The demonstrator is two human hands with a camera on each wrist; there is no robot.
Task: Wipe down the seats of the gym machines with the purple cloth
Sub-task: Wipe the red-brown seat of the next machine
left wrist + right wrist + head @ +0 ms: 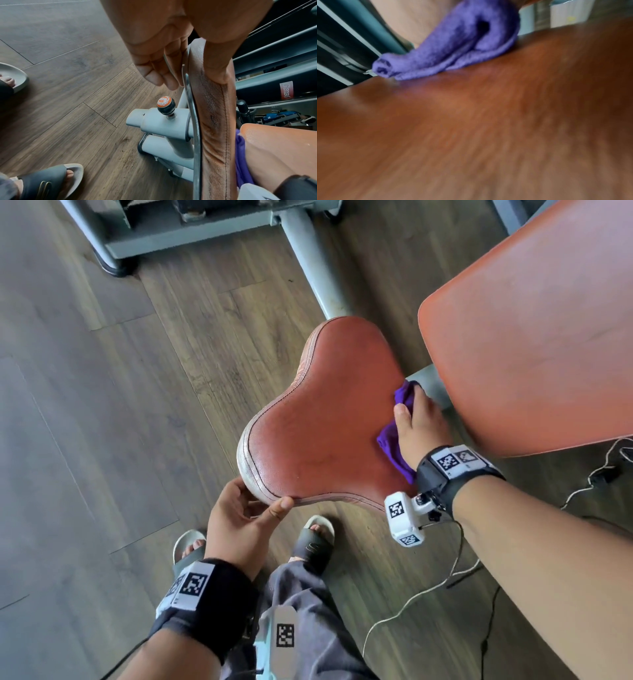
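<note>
The reddish-brown padded seat fills the middle of the head view. My right hand lies on the seat's right edge, holding the bunched purple cloth against the leather, thumb on the cloth. My left hand grips the seat's near left rim, thumb on top and fingers underneath. The left wrist view shows that grip on the seat edge-on, with the cloth beyond. The right wrist view is blurred: the cloth lies folded on the seat.
An orange backrest pad rises just right of my right hand. A grey frame post runs from under the seat to the machine base. An adjusting knob sits below the seat. Cables lie on the wooden floor; my sandalled feet stand below the seat.
</note>
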